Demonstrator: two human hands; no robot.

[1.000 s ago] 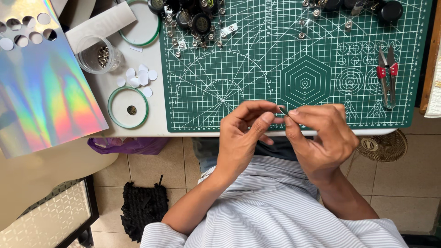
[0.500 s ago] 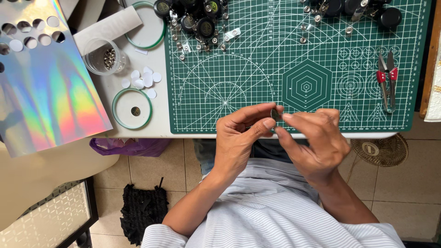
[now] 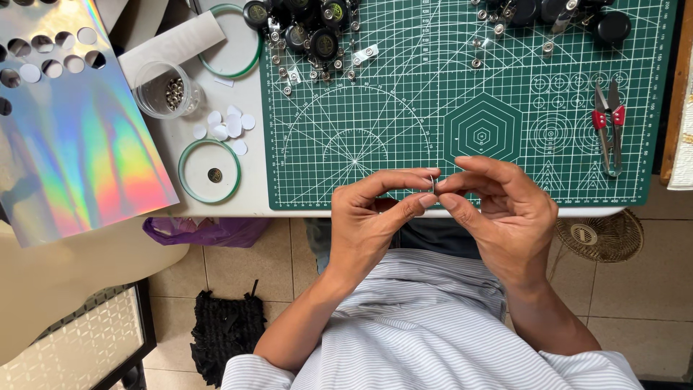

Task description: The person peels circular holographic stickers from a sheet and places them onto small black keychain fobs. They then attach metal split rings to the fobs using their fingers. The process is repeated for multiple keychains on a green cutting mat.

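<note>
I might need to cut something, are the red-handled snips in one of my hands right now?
No, the red-handled snips lie on the green cutting mat, apart from both the left hand and the right hand.

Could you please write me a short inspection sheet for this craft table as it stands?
Surface: green gridded cutting mat on a white table.
Job's things: small thin metal piece, pinched between both hands at the mat's near edge.
Clutter: black round badge reels, red-handled snips, holographic punched sheet, clear plastic cup of metal bits, white paper discs.
Grip: left hand and right hand both closed on the piece.
Cables: nothing seen.
Surroundings: tiled floor, purple bag.
</note>
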